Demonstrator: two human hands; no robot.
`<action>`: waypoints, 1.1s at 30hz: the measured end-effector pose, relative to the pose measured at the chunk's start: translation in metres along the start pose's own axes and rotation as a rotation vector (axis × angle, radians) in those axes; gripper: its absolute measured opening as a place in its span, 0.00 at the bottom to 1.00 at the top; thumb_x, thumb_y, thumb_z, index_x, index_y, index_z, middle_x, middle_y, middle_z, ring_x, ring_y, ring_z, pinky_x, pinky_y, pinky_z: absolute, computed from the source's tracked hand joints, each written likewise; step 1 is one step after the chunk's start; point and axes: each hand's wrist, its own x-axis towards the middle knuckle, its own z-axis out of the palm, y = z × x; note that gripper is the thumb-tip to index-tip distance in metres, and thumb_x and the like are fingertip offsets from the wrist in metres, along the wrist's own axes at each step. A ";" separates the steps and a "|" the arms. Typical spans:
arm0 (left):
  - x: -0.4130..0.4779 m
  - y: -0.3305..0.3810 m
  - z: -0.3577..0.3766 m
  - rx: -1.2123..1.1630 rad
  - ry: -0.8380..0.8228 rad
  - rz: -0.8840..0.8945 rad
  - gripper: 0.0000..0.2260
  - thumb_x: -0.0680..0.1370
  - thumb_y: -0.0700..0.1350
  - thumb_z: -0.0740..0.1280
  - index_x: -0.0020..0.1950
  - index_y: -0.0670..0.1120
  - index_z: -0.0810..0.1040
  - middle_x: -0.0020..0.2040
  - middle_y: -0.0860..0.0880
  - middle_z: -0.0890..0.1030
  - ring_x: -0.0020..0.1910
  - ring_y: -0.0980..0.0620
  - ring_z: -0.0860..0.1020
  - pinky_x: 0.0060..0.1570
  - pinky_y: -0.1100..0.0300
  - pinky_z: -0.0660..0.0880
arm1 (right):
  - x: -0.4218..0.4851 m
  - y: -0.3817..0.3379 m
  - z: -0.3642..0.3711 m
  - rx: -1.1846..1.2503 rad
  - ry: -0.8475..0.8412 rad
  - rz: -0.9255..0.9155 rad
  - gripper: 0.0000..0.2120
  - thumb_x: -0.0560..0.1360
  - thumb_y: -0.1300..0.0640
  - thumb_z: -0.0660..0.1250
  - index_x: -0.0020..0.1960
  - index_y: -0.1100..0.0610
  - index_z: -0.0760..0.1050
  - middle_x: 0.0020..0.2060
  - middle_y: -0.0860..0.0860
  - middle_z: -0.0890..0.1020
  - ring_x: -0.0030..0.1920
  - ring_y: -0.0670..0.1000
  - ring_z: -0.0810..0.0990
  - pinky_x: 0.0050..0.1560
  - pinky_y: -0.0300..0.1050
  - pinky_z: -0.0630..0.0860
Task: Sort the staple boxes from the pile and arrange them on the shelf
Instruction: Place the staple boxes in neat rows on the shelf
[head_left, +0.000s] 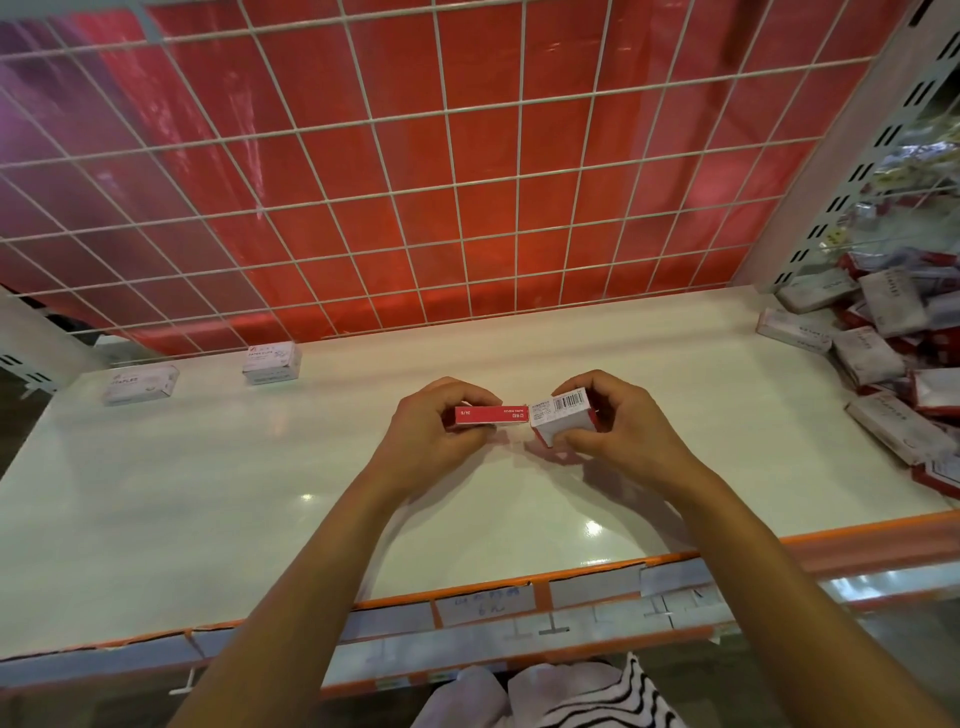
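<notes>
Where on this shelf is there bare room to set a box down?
Bare: the shelf left of the left hand, before the two back boxes; also between the right hand and the pile. Crowded: the right end.

This is a shop. The shelf (208, 493) has a wire-grid back (452, 171) and price labels (483, 605) along its orange front rail.
</notes>
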 end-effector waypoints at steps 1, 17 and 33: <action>0.000 0.000 0.000 -0.003 0.002 -0.004 0.11 0.73 0.40 0.73 0.47 0.57 0.79 0.46 0.58 0.80 0.46 0.58 0.78 0.43 0.71 0.74 | 0.000 -0.001 0.000 -0.001 0.001 -0.004 0.19 0.68 0.63 0.75 0.48 0.43 0.73 0.48 0.39 0.78 0.50 0.44 0.78 0.42 0.32 0.78; 0.001 -0.001 0.003 0.189 0.034 0.047 0.15 0.72 0.41 0.73 0.58 0.47 0.82 0.44 0.57 0.76 0.44 0.57 0.76 0.46 0.71 0.71 | 0.001 -0.001 0.003 -0.182 -0.032 -0.036 0.20 0.67 0.56 0.76 0.56 0.47 0.74 0.49 0.42 0.76 0.51 0.45 0.76 0.51 0.32 0.75; -0.001 0.003 0.006 0.244 -0.145 0.065 0.17 0.80 0.46 0.63 0.69 0.56 0.71 0.54 0.58 0.69 0.51 0.58 0.70 0.50 0.73 0.67 | -0.001 -0.003 0.005 -0.213 -0.048 -0.115 0.17 0.72 0.56 0.72 0.53 0.42 0.68 0.47 0.38 0.76 0.47 0.42 0.77 0.44 0.31 0.76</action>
